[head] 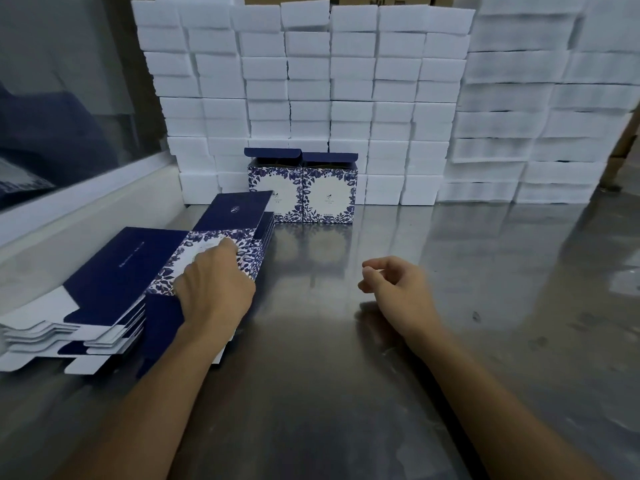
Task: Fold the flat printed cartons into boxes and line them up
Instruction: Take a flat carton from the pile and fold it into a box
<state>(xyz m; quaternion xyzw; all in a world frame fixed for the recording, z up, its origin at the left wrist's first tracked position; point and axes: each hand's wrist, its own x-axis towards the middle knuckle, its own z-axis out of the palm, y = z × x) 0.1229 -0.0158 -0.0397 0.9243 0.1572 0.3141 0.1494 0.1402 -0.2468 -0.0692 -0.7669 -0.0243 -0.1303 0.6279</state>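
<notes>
Cartons (138, 289) mostly unfolded, stacked flat at worktop (450, 306) left; two boxes (303, 188) stand lined up behind; left hand (214, 285) fingers grip the top carton, right hand (394, 285) loosely curled, empty.

Flat cartons (114, 282) left, folded boxes (301, 194) behind, on table (450, 271).
Stacked at table's left edge, beside window ledge (86, 202); left hand (214, 285) on top of stack. Two boxes side by side, touching, at table's back against wall of foam blocks (346, 81). Right hand (394, 289) over table, right of stack, in front of boxes.
</notes>
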